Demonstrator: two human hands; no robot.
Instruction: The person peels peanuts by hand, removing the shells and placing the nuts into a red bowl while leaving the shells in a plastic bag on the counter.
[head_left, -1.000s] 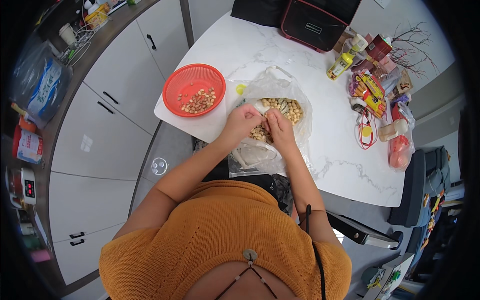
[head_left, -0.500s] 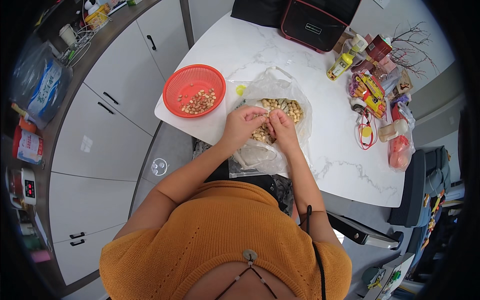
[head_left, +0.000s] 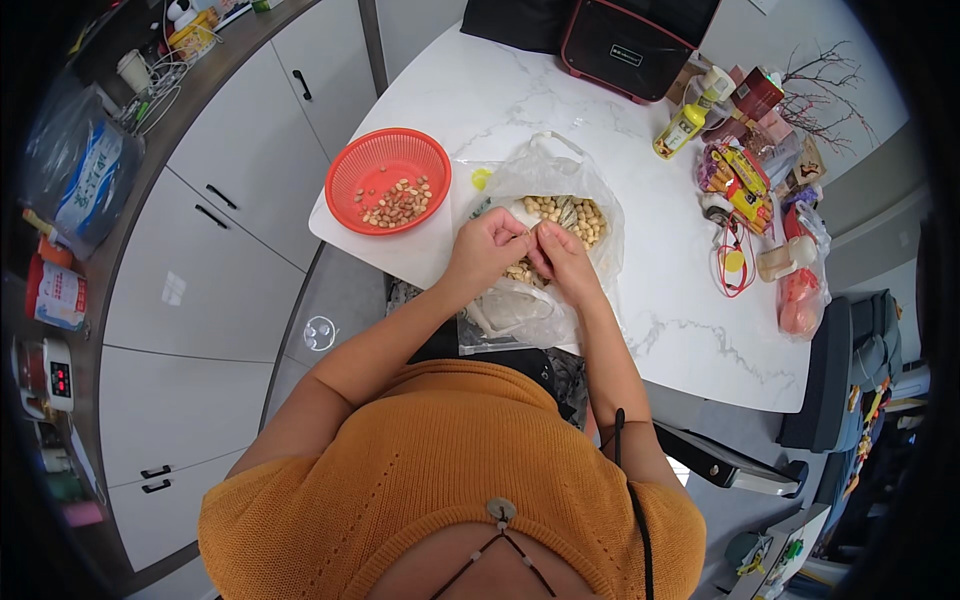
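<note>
- Both hands are held up close together over the bag, fingers curled in: the left hand (head_left: 484, 250) with thumb and fingertips drawn into a pinch, the right hand (head_left: 562, 255) bent the same way, tips almost meeting. Whatever's being pinched, if anything, is too small and too covered to be told.
- Right under them, a whitish plastic bag (head_left: 525, 182) is spread wide on the counter (head_left: 670, 270), handles flopped outward.
- Unshelled peanuts (head_left: 588, 225) are piled in the far right part of that bag, and some paler bits, probably shells (head_left: 522, 273), can be seen just below the fingers.
- To the left, near the counter's edge, there's a red plastic basket (head_left: 400, 153), with a loose heap of shelled peanuts (head_left: 398, 205) gathered mostly toward its near right side.
- A small yellow thing (head_left: 481, 179) is left between basket and bag, kind too hard to make out.
- Farther off, a yellow bottle (head_left: 681, 132) is stood upright on the right, and a dark boxy appliance (head_left: 620, 52) is parked at the back.
</note>
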